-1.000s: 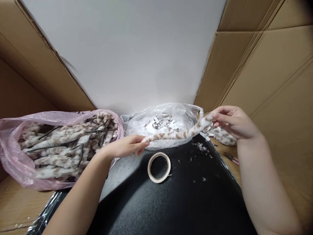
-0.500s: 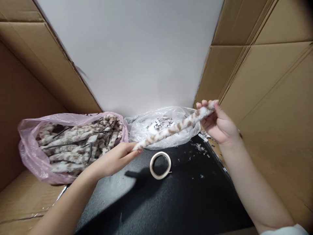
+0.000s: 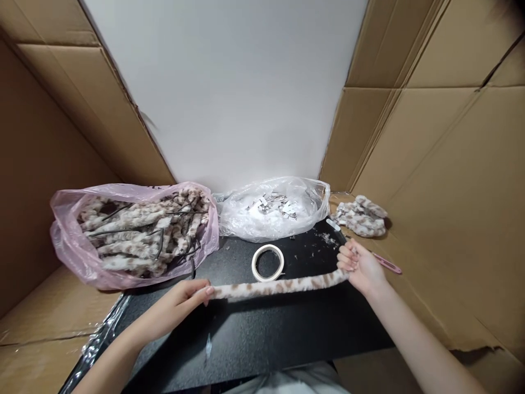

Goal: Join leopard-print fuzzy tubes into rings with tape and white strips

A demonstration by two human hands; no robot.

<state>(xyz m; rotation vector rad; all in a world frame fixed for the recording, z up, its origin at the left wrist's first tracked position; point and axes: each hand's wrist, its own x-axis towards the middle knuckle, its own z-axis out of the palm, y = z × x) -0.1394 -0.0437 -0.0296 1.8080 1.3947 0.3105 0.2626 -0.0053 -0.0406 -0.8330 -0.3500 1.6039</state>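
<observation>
A long white furry strip with brown spots (image 3: 283, 287) is stretched nearly level between my two hands, above the black tabletop (image 3: 262, 339). My left hand (image 3: 186, 300) pinches its left end between thumb and fingers. Around the right end, the fingers of my right hand (image 3: 359, 265) are closed, hiding the tip. Just behind the strip lies a roll of cream tape (image 3: 257, 268), its front edge close to the fur in view.
At the left, a pink plastic bag (image 3: 68, 251) holds spotted furry strips and dark cords. A clear bag (image 3: 246, 227) with small white and dark pieces lies at the back. Furry pieces (image 3: 363, 216) and a pink-handled tool (image 3: 388, 264) are at right. Cardboard walls (image 3: 447, 153) flank the table.
The furry strip has come down and nearer to me, from a slant to almost level. My right hand has lowered and closed round its end; my left hand still holds the other end.
</observation>
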